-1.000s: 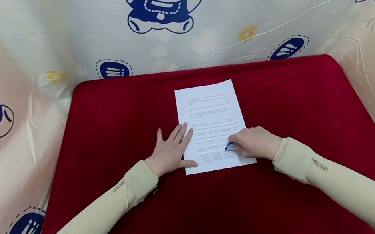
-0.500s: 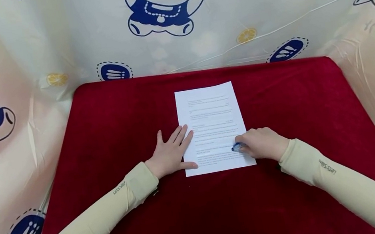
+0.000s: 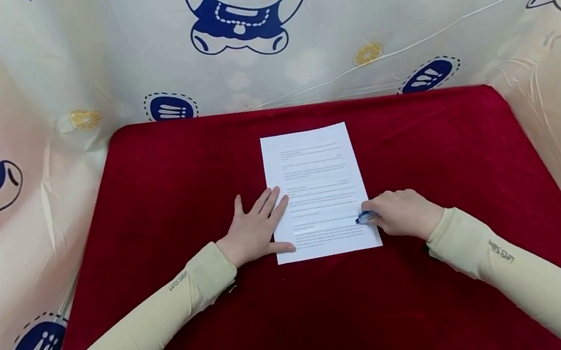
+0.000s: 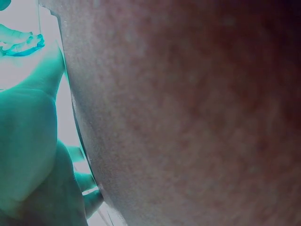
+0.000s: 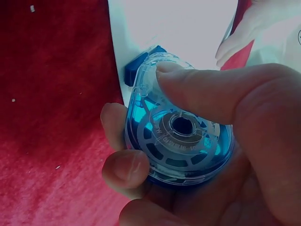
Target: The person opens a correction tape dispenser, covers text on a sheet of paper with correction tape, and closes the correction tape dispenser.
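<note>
A sheet of printed paper (image 3: 316,194) lies on the red cloth. My left hand (image 3: 253,230) rests on its left edge, fingers spread and straight. My right hand (image 3: 406,213) grips a correction tape dispenser (image 5: 183,136), a clear and blue teardrop case with a reel inside. In the right wrist view the thumb presses on its top and the fingers curl round its side. The blue tip of the dispenser points at the paper's lower right, over the printed lines. Most of the left wrist view is blocked by a blurred brownish surface; part of the left hand (image 4: 28,141) shows at its left.
A red velvet cloth (image 3: 192,164) covers the table. Behind and at both sides hangs a pale curtain (image 3: 130,40) printed with cartoon figures. Small white specks (image 5: 33,8) lie on the cloth in the right wrist view.
My right hand has slid rightward across the lower part of the paper with the correction tape dispenser, towards the right edge. The left hand has stayed in place on the sheet.
</note>
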Motion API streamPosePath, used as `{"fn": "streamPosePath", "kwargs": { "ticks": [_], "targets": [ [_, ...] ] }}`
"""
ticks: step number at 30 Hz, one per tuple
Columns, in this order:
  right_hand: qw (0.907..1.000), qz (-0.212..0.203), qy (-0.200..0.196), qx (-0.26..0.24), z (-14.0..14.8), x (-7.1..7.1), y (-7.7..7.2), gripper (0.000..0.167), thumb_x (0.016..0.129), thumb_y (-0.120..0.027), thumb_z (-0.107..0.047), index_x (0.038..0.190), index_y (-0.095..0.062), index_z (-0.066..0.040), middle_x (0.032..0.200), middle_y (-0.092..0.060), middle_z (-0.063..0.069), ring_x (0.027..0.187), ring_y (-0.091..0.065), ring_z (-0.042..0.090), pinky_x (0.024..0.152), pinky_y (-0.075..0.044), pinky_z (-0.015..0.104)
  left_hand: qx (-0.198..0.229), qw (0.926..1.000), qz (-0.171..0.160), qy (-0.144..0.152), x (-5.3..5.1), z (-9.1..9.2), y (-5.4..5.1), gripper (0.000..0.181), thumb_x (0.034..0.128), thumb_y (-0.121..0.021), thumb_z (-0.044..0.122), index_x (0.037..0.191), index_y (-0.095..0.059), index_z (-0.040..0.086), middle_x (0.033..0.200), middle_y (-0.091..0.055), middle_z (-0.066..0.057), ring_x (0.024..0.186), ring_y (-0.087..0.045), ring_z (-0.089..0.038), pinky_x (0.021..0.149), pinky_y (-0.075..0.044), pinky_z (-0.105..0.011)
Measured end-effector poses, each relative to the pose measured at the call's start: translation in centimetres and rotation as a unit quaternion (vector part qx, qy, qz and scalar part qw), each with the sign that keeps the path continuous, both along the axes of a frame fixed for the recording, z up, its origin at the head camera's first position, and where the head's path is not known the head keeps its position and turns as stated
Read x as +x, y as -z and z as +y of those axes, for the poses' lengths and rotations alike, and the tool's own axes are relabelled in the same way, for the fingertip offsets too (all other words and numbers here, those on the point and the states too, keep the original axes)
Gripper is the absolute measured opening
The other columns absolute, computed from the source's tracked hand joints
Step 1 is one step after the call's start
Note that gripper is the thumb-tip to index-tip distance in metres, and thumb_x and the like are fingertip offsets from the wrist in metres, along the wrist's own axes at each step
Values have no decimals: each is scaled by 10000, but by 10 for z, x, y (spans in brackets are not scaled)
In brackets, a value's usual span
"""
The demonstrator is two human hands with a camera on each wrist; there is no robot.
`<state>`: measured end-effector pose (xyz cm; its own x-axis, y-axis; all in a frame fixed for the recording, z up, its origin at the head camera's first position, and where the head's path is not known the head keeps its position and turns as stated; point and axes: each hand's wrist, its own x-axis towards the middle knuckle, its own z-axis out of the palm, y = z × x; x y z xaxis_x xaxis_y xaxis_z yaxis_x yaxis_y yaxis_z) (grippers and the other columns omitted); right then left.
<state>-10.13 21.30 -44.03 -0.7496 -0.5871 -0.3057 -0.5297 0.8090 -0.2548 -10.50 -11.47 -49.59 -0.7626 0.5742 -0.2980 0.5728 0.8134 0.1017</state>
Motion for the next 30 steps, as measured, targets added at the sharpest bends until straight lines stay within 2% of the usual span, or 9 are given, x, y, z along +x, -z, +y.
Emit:
{"fn": "streamPosePath", "kwargs": {
  "ticks": [12,17,24,30],
  "targets": [
    [9998,-54,198,-26,11,0,1,121,941,-745,-71,1037,-766,-141,763,-659,-65,589,-442,103,513,-387,266,-28,10000,28,14,0,0,-1,1106,890,-582,789,1671,-212,99,1734,-148,-157,1604,-136,-327,1120,-158,-814],
    [9996,-97,278,-51,15,-1,0,79,942,-746,-69,984,-745,-136,731,-607,-73,593,-435,101,525,-388,268,72,10000,50,24,1,-3,1,1100,892,-586,783,1665,-231,87,1728,-165,-171,1600,-151,-336,1112,-165,-819],
    [9996,-169,155,-139,19,0,0,78,955,-743,-90,930,-699,-149,686,-536,-80,602,-423,94,539,-381,260,240,9997,91,51,2,-4,3,1083,899,-593,765,1659,-248,76,1721,-177,-190,1596,-155,-355,1109,-144,-827],
    [9997,127,-50,-187,24,-2,-3,94,948,-757,-104,931,-678,-151,662,-491,-60,587,-412,94,537,-378,254,313,9993,174,130,2,-3,0,1064,907,-603,743,1652,-265,63,1713,-196,-203,1590,-173,-365,1117,-125,-823]
  ]
}}
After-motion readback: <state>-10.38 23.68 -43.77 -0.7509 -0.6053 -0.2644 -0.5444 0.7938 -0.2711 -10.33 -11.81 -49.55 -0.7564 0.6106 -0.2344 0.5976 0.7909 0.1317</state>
